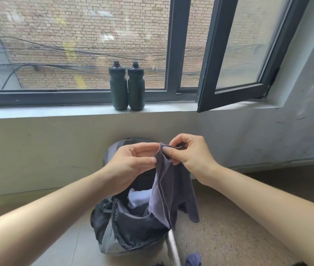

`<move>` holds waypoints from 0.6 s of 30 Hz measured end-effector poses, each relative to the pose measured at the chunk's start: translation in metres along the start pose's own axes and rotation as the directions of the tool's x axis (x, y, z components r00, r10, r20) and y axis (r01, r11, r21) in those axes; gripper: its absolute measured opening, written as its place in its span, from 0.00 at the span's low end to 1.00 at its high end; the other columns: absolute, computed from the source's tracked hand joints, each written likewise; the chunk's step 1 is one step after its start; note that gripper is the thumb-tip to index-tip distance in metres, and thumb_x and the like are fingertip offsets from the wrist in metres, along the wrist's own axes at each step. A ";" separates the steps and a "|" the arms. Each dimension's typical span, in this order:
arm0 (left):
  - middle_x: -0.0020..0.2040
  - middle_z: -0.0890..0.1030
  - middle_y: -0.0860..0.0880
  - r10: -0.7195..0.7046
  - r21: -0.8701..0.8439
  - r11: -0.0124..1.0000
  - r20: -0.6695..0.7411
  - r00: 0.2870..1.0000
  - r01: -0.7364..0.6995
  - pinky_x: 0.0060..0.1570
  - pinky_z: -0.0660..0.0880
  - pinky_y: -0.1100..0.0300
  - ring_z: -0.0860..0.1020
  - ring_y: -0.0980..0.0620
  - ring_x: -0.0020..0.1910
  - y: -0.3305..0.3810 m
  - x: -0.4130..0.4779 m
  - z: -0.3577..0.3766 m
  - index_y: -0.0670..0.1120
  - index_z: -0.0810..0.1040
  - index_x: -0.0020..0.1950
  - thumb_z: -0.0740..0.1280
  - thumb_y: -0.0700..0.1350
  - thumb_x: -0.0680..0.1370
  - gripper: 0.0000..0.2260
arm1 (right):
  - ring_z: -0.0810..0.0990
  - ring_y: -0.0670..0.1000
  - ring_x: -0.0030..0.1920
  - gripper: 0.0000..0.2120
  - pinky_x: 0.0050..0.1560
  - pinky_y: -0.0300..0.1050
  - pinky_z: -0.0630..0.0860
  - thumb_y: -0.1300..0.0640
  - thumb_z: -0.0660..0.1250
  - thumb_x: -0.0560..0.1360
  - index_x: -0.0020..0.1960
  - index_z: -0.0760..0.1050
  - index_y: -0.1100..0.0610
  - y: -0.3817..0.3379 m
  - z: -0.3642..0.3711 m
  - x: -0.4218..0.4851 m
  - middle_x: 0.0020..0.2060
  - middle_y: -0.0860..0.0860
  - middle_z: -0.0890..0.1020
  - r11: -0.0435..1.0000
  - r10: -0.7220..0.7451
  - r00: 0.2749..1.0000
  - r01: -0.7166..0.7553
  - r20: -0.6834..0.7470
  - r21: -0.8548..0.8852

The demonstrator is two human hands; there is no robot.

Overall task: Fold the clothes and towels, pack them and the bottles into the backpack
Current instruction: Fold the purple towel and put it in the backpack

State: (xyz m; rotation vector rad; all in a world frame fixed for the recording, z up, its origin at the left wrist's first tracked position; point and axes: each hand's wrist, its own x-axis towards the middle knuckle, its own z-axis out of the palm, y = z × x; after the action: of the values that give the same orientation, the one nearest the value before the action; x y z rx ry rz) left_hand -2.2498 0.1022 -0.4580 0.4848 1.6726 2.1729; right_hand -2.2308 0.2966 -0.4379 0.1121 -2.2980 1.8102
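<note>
Towel [171, 189] hangs over open backpack [133, 233] — left hand [133, 162] and right hand [188, 152] pinch its top edge.

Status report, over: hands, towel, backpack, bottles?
Left hand and right hand pinch the grey towel by its top, hanging over the open backpack. White cloth inside. Two bottles on the windowsill, unpacked. Nothing blocking.

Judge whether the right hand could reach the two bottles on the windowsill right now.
Probably not yet: the right hand pinches the grey towel. Nothing blocks the bottles otherwise.
</note>
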 end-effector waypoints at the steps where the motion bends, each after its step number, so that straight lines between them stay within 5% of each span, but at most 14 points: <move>1: 0.60 0.85 0.38 -0.008 0.009 1.000 -0.054 0.999 0.008 0.59 0.81 0.56 0.83 0.42 0.61 -0.001 0.000 0.001 0.36 0.80 0.64 0.70 0.29 0.76 0.17 | 0.81 0.49 0.30 0.09 0.34 0.40 0.79 0.62 0.79 0.71 0.43 0.80 0.64 0.000 0.001 -0.001 0.30 0.53 0.82 1.000 0.001 1.000 -0.001 0.009 -0.005; 5: 0.56 0.86 0.36 -0.041 0.010 0.999 -0.231 0.972 0.044 0.51 0.84 0.58 0.85 0.44 0.53 0.002 0.001 -0.001 0.35 0.83 0.58 0.69 0.29 0.78 0.10 | 0.81 0.47 0.30 0.07 0.34 0.39 0.78 0.60 0.77 0.74 0.43 0.80 0.61 -0.002 0.000 -0.002 0.31 0.51 0.82 1.000 0.013 1.000 -0.012 0.029 -0.016; 8: 0.54 0.86 0.37 -0.057 -0.009 0.998 -0.313 0.948 0.057 0.56 0.82 0.54 0.84 0.45 0.51 0.006 0.001 0.001 0.37 0.83 0.57 0.69 0.30 0.78 0.09 | 0.82 0.47 0.30 0.07 0.34 0.38 0.77 0.58 0.76 0.75 0.43 0.80 0.59 -0.006 0.000 0.000 0.32 0.51 0.82 1.000 0.019 1.000 -0.019 0.019 -0.023; 13: 0.52 0.84 0.38 -0.069 -0.017 0.998 -0.261 0.963 0.066 0.60 0.81 0.49 0.81 0.43 0.50 0.009 -0.004 0.009 0.40 0.83 0.57 0.69 0.32 0.79 0.09 | 0.82 0.49 0.31 0.06 0.34 0.40 0.79 0.59 0.74 0.77 0.43 0.79 0.60 -0.009 0.005 0.001 0.32 0.51 0.81 0.997 0.050 0.998 -0.052 0.035 0.063; 18: 0.55 0.85 0.39 -0.038 -0.096 0.995 -0.188 0.981 0.020 0.53 0.84 0.56 0.85 0.46 0.49 0.011 -0.006 0.016 0.40 0.81 0.54 0.69 0.28 0.77 0.10 | 0.81 0.49 0.30 0.07 0.32 0.38 0.81 0.61 0.72 0.78 0.47 0.77 0.65 -0.011 0.009 0.000 0.31 0.52 0.81 0.971 0.130 0.991 -0.134 0.033 0.200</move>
State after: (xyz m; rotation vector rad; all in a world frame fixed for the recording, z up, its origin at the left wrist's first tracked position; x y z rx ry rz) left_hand -2.2380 0.1105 -0.4434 0.2313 1.6512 2.3260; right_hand -2.2302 0.2853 -0.4289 0.0075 -2.1756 2.1148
